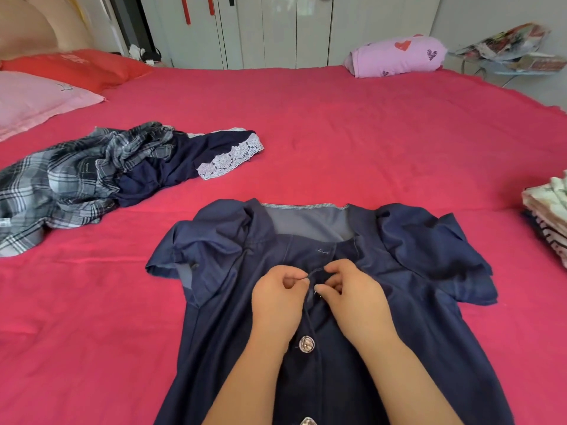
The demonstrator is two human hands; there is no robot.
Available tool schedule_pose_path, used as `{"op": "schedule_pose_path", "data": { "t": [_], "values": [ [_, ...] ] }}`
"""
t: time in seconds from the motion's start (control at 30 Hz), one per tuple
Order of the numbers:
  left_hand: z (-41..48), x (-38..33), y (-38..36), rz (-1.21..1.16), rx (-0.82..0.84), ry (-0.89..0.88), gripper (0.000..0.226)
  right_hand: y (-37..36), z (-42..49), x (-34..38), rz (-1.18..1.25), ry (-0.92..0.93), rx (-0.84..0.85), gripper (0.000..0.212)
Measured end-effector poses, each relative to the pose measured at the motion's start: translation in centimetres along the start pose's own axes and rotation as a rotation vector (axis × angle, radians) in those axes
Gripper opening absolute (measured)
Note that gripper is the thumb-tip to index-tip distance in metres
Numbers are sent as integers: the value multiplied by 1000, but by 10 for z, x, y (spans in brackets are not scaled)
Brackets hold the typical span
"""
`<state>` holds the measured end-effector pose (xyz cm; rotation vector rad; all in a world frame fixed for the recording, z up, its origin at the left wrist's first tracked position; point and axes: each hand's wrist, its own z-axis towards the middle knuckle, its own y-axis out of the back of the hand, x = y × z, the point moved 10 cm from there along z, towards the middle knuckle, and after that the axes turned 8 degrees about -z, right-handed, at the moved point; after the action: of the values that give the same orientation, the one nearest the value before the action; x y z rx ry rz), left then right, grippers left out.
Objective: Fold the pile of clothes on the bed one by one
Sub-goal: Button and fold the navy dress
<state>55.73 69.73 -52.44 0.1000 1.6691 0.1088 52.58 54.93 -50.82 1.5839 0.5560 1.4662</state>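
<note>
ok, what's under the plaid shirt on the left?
A navy garment with a white lace hem pokes out right of the plaid shirt, on the red bedsheet. How far it runs underneath is covered.

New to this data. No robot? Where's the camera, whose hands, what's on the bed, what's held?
No robot: a person works bare-handed, filmed by one wide-angle camera on their head, looking forward and down. On the red bed sheet a navy button-front garment lies spread out. The left hand and right hand both pinch its front opening above a silver button, apparently fastening it. To the left lies an unfolded heap: a plaid shirt and a navy lace-trimmed piece. A folded stack sits at the right edge.
</note>
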Motion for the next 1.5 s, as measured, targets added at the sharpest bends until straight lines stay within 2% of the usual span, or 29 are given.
{"op": "schedule_pose_path", "data": {
  "t": [0.13,0.23,0.37,0.57,0.67,0.8,0.97,1.2,1.33,1.43,1.5],
  "values": [
    [-3,4,2,-109,-39,32,20,-1,-3,1,-119,1,44,17],
    [-5,6,1,-156,-19,60,20,3,-7,8,-100,61,24,4],
    [-7,10,1,-295,-2,120,16,16,-8,11,73,56,-81,10],
    [-9,5,-1,-339,32,99,16,15,-10,8,214,7,-70,11],
    [-11,-1,-4,-330,75,71,21,16,-11,5,293,-19,-61,22],
    [-14,-14,-8,-249,105,-25,29,15,-10,1,324,-55,-35,29],
    [-15,-32,-4,33,67,-221,27,13,-10,2,338,-62,-29,27],
    [-10,-32,3,122,21,-230,27,9,-9,2,459,-67,13,23],
    [-12,-39,0,148,34,-286,28,3,-9,-5,607,-138,36,20],
    [-14,-45,0,187,27,-358,19,-9,-14,-10,825,-250,101,12],
    [-17,-49,-2,211,12,-414,12,-16,-16,-9,960,-294,157,16]
  ]
}}
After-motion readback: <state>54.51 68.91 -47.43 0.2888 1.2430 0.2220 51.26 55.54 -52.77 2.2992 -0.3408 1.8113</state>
